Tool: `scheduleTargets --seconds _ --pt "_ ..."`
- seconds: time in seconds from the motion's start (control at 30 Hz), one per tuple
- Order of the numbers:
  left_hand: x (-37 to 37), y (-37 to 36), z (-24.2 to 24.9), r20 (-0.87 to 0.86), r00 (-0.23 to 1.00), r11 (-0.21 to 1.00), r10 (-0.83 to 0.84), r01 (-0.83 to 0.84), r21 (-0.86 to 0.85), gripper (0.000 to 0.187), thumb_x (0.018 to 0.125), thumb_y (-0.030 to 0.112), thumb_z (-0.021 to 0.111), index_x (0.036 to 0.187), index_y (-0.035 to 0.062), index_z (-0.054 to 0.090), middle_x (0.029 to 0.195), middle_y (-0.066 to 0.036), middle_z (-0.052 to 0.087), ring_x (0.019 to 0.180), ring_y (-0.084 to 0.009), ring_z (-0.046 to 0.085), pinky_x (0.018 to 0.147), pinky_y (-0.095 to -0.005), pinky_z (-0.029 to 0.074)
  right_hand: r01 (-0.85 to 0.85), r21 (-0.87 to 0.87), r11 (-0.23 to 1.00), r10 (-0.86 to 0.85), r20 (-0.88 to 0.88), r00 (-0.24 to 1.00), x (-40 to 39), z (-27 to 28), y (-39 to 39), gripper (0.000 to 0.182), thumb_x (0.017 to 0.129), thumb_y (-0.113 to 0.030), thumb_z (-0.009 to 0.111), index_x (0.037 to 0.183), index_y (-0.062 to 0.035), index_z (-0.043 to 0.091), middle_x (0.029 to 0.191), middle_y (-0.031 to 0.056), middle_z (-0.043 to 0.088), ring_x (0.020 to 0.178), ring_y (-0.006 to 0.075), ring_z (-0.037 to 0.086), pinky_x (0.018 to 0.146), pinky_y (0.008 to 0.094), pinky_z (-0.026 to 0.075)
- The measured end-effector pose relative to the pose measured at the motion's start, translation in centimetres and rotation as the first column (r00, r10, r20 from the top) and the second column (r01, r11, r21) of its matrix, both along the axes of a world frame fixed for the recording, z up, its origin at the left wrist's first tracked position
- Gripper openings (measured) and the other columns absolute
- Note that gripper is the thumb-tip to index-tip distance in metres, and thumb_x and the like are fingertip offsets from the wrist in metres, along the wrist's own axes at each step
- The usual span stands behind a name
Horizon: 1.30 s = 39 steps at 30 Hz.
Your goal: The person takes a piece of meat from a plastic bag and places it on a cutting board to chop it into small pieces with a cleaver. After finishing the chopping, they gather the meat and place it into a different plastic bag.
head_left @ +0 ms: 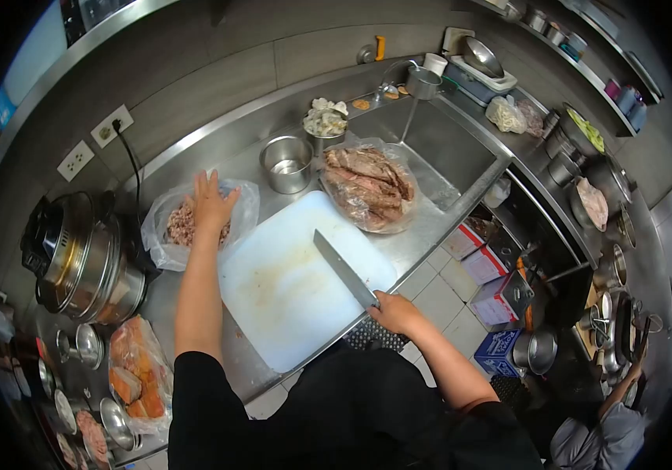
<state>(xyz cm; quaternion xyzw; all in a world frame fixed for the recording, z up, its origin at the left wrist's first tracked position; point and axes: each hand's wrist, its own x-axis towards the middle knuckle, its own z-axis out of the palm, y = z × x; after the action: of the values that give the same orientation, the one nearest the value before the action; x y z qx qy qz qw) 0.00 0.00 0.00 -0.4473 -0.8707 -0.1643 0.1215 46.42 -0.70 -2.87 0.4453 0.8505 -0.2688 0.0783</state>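
My left hand (214,205) reaches out with its fingers spread over diced meat (180,225) in a clear plastic bag (159,255). The bag lies open on the steel counter at the left edge of a white cutting board (273,294). In my right hand (395,312) is the handle of a large kitchen knife (342,269). Its broad blade points away from me over the board's right half. The board's surface has brownish stains. Beyond the board rests a clear bag of large brown meat pieces (367,184), beside an empty steel pot (286,166).
A steel sink (473,153) lies at the back right. Next to the pot stands a container of pale pieces (325,123). Steel cookers (89,258) and a bag of orange chunks (138,376) are on the left. Another person (602,431) works at the lower right.
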Motion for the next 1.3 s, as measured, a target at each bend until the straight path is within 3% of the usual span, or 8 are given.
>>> scheduleTargets --seconds 0.1,0.2,0.27,0.4,0.5,0.7,1.0,1.3 --pt "3.2 2.0 0.4 0.012 1.0 0.999 -0.007 0.007 0.032 0.064 0.095 0.048 0.055 0.147 0.0116 0.045 0.153 -0.016 0.041 0.145 -0.0268 0.034 0.116 -0.0599 0.023 -0.049 -0.05 0.998 0.044 -0.09 0.995 1.6 1.6 -0.1 0.038 0.093 -0.036 0.061 0.114 -0.0041 0.063 0.095 0.0238 0.07 0.08 0.0298 0.072 0.082 0.0426 0.054" --pt "7.2 6.2 3.7 0.287 0.946 0.988 -0.154 0.154 0.02 0.048 0.1 0.025 0.048 0.145 0.0096 0.045 0.144 -0.019 0.051 0.133 -0.0321 0.049 0.112 -0.0493 0.035 0.056 -0.391 0.919 -0.113 -0.124 0.986 2.5 3.6 2.2 0.035 0.094 -0.033 0.061 0.113 -0.0043 0.064 0.078 0.016 0.069 0.059 0.024 0.067 0.063 0.0383 0.055" --pt "10.2 8.9 3.1 0.435 0.807 0.91 -0.399 0.29 0.297 0.047 0.096 0.008 0.044 0.143 0.008 0.047 0.139 -0.021 0.055 0.125 -0.0364 0.055 0.107 -0.0427 0.042 0.071 -0.495 0.866 -0.186 -0.185 0.965 4.2 3.5 3.2 0.034 0.095 -0.033 0.061 0.114 -0.0051 0.064 0.067 0.0085 0.063 0.049 0.0171 0.059 0.052 0.0326 0.051" --pt "15.4 16.5 -0.2 0.074 0.721 0.686 -0.688 0.614 0.391 0.052 0.088 0.005 0.051 0.14 0.0073 0.049 0.138 -0.02 0.055 0.127 -0.0366 0.053 0.107 -0.0412 0.043 0.091 -0.536 0.84 -0.259 -0.247 0.934 8.7 5.1 6.6 0.034 0.095 -0.034 0.062 0.115 -0.0065 0.064 0.064 0.0047 0.059 0.05 0.0138 0.058 0.049 0.03 0.049" --pt "19.3 21.5 -2.1 0.2 0.738 0.755 -0.644 0.656 0.011 0.056 0.085 0.008 0.059 0.14 0.0079 0.05 0.141 -0.017 0.054 0.132 -0.0339 0.049 0.112 -0.0423 0.038 0.197 -0.555 0.808 -0.373 -0.223 0.901 12.4 5.6 9.8 0.033 0.095 -0.033 0.063 0.113 -0.0056 0.064 0.064 0.0043 0.058 0.049 0.0134 0.057 0.05 0.0303 0.049" --pt "24.3 27.5 -4.2 0.075 0.879 0.817 -0.47 0.466 -0.34 0.043 0.08 0.01 0.067 0.123 0.0117 0.059 0.13 -0.009 0.058 0.13 -0.026 0.049 0.115 -0.0488 0.028 0.295 -0.576 0.762 -0.531 -0.295 0.794 18.4 4.0 15.5 0.025 0.095 -0.028 0.063 0.104 -0.0048 0.063 0.06 0.0023 0.057 0.046 0.0117 0.054 0.046 0.0283 0.044" --pt "23.8 24.7 -1.2 -0.187 0.768 0.788 -0.613 0.577 -0.214 0.026 0.075 0.006 0.065 0.1 0.011 0.06 0.103 -0.006 0.063 0.105 -0.0269 0.058 0.09 -0.0432 0.039 0.287 -0.681 0.674 -0.653 -0.368 0.662 20.8 2.5 20.8 0.02 0.095 -0.022 0.065 0.099 -0.0034 0.061 0.058 0.0021 0.055 0.044 0.0118 0.053 0.042 0.0279 0.042" --pt "22.3 11.1 5.3 -0.173 0.893 0.909 -0.415 0.415 -0.039 0.042 0.062 0.005 0.072 0.102 0.0112 0.06 0.094 -0.006 0.059 0.097 -0.0264 0.057 0.087 -0.0421 0.039 0.149 -0.656 0.74 -0.571 -0.495 0.656 15.7 3.0 22.6 0.019 0.094 -0.022 0.064 0.095 -0.0046 0.056 0.056 0.0011 0.053 0.04 0.0121 0.05 0.039 0.0262 0.037"
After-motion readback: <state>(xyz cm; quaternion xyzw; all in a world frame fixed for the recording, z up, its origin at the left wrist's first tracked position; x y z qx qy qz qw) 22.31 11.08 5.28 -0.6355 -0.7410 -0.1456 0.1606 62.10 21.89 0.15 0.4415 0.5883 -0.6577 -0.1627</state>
